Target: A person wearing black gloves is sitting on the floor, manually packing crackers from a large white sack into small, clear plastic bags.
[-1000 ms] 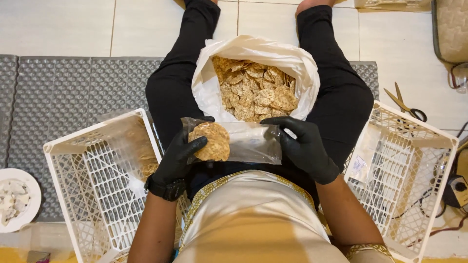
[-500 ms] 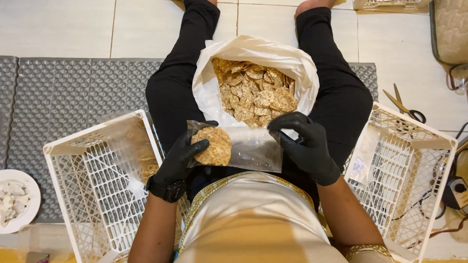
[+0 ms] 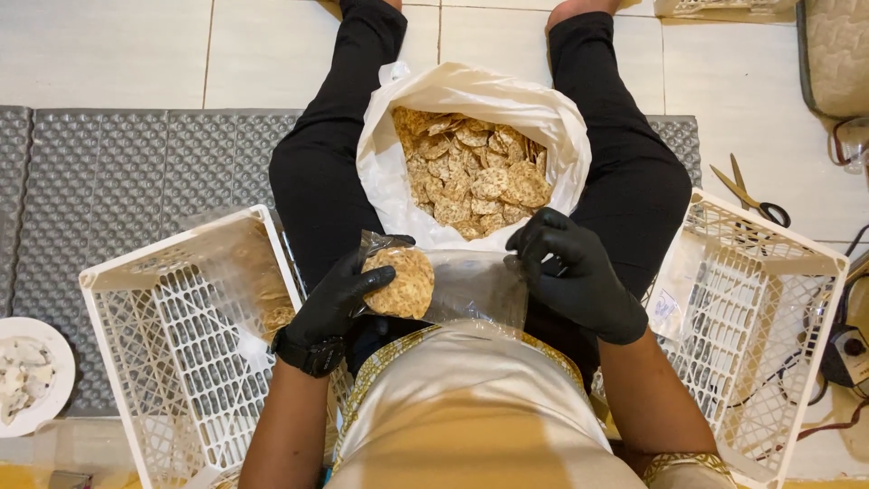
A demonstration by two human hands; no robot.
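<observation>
The person sat on the floor with legs spread, and the left hand [image 3: 339,294] in its black glove was pinching a stack of round, tan, speckled crackers [image 3: 401,282] between thumb and fingers. That stack sat at the left end of a small clear plastic bag [image 3: 471,285], which lay crosswise over the lap, its long axis running left to right. The right hand [image 3: 570,272], also gloved in black, was closed on the bag's right end, so the crackers lay to the left of that hand with the film stretched between the two. Whether the stack was already inside the film or just at its mouth, I could not tell. Just beyond both hands, between the knees, a large white plastic sack [image 3: 471,100] stood open and full of the same crackers. A white lattice plastic crate [image 3: 172,344] stood near on the left and another white lattice crate [image 3: 769,308] on the right, roughly as close to either hand.
</observation>
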